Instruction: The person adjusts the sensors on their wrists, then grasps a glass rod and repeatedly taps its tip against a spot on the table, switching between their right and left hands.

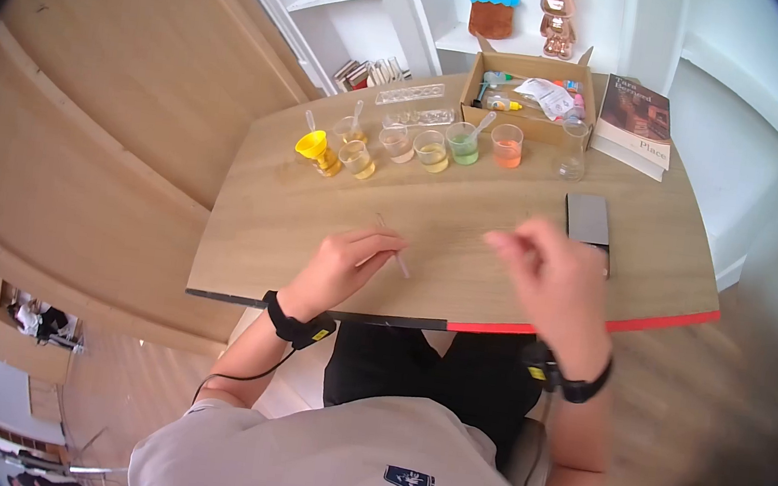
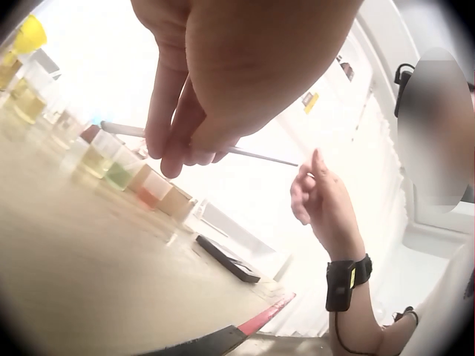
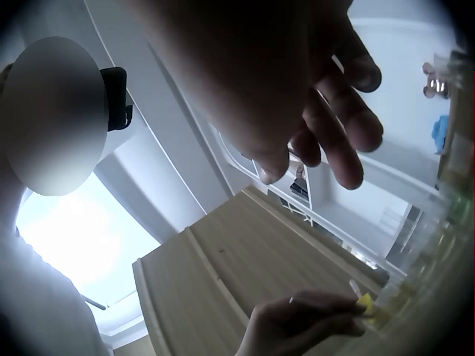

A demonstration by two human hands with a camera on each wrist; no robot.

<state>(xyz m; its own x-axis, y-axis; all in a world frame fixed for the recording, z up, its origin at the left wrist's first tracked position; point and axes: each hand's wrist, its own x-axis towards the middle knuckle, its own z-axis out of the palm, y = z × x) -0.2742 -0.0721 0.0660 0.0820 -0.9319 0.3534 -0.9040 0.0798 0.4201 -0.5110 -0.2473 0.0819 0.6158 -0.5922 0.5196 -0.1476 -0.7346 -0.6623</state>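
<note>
Thin rod (image 1: 404, 266) is over the counter (image 1: 457, 285), pinched mid-length in your left hand (image 1: 348, 262). Your right hand (image 1: 565, 274) is raised, fingers loosely apart, holding nothing. Mid-shaft pinch could let it pivot or slip if your grip loosens. Open plastic cups (image 1: 432, 154) stand ahead; a wide left swing could knock the yellow funnel (image 1: 315, 145) and spill liquid.

Behind one box (image 1: 529, 127), two ornaments (image 1: 492, 15) are standing; one book (image 1: 637, 120) is sitting right of it, two trays (image 1: 410, 93) left. In front and leftward I'm counting seven cups (image 1: 432, 154) and one funnel (image 1: 313, 144); farther in front of it, two hands (image 1: 346, 259) and one stick (image 1: 404, 266).
</note>
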